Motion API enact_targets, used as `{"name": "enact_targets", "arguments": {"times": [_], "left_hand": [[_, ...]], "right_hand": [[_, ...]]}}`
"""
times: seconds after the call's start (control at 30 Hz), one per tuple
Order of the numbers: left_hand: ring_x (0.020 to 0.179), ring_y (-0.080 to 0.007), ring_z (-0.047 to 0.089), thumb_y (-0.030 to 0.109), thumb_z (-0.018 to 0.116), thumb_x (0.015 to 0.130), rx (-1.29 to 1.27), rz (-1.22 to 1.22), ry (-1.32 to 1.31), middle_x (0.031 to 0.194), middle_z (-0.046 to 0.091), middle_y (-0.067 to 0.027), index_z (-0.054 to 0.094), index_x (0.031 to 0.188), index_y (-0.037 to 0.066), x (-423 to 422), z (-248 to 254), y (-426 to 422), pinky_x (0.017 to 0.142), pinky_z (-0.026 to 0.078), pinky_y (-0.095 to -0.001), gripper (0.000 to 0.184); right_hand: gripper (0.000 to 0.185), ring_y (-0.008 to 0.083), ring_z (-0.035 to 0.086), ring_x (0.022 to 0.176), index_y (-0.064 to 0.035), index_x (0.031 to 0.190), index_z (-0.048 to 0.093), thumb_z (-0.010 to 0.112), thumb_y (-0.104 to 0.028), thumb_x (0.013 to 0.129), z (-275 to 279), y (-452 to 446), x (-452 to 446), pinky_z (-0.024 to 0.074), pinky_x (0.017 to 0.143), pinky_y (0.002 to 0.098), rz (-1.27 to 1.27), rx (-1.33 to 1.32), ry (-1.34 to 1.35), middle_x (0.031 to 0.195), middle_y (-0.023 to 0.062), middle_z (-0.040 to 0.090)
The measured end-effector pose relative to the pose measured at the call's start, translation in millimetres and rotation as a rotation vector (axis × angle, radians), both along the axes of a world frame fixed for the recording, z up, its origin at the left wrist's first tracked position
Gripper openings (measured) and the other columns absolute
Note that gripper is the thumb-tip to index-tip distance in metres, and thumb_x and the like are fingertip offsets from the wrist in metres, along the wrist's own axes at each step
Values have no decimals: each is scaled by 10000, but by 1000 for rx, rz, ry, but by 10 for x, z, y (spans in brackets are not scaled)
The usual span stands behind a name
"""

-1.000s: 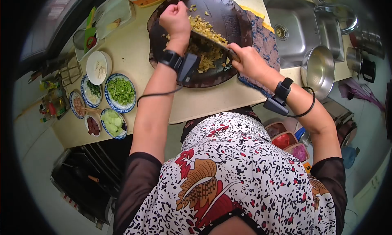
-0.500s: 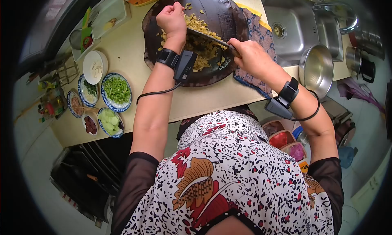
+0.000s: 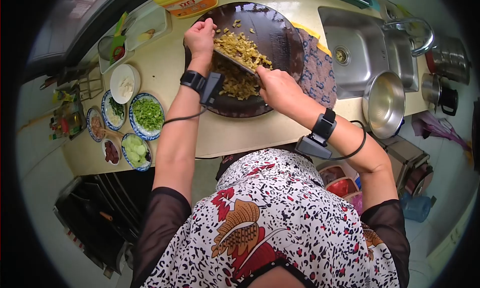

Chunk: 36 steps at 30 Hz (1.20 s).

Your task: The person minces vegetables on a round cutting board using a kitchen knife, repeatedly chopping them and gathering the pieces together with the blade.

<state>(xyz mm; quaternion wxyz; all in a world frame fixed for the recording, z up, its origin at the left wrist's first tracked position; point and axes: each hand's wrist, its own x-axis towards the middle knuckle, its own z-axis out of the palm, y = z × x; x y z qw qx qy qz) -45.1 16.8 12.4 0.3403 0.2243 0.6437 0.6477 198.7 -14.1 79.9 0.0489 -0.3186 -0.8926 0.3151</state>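
Note:
On the round dark chopping board lies a spread of chopped yellow-brown pickled vegetable. My right hand is closed round the handle of a kitchen knife, whose blade runs left across the pieces. The blade's far end lies near my left wrist. Above the board's left side, my left hand is curled into a fist; whatever is in it, if anything, is hidden.
Left of the board stand bowls of chopped greens, sliced cucumber and white pieces. A yellow jug is behind. To the right are a patterned cloth, a sink and a steel basin.
The view has shifted, so the board sits lower in the picture. My right hand and the knife have moved left over the chopped pieces. My left hand stays a fist.

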Motion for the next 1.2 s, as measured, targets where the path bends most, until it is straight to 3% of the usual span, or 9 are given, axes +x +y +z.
{"name": "enact_targets", "arguments": {"times": [0.13,0.3,0.5,0.63,0.83,1.0,1.2], "left_hand": [[468,-32,399,167,637,904,55,79,157,547,518,32,602,642,-7,202,33,-64,454,288,-207,316],[457,-28,382,160,626,906,110,127,8,551,485,40,587,669,11,130,328,-125,440,267,-204,283],[480,-38,427,162,639,892,17,156,-52,575,543,15,611,677,7,-237,92,142,436,279,-205,266],[458,-42,419,159,630,903,83,211,26,561,531,16,580,644,7,-115,42,106,434,293,-207,304],[440,-36,388,191,627,913,159,223,-29,558,495,33,596,697,14,-143,208,140,408,269,-202,281],[476,-47,420,147,629,897,18,193,-63,556,512,18,576,638,2,-247,55,308,444,288,-225,302],[484,-35,419,156,624,910,175,227,9,559,513,29,569,653,1,63,209,233,454,294,-206,305]], "right_hand": [[339,420,608,748,-29,1057,528,620,-38,731,-209,71,205,484,673,494,-15,-101,75,729,224,606],[323,417,613,741,-40,1031,531,617,-42,720,-66,177,120,493,661,489,32,-51,56,725,228,608],[206,409,620,792,-4,916,552,601,-35,719,136,604,-294,497,712,490,139,122,-18,760,226,624],[340,411,615,798,-30,1044,504,637,-66,733,-188,547,-96,492,712,497,126,-20,21,763,220,619],[294,412,616,793,-17,995,526,631,-53,723,38,670,-150,494,710,496,147,18,-15,761,225,620],[222,419,617,776,6,922,553,610,-35,711,194,799,-303,495,712,500,145,90,-46,751,239,616],[421,418,604,739,-59,1145,521,635,-41,740,-246,769,26,493,654,475,127,-17,68,734,234,599]]}}
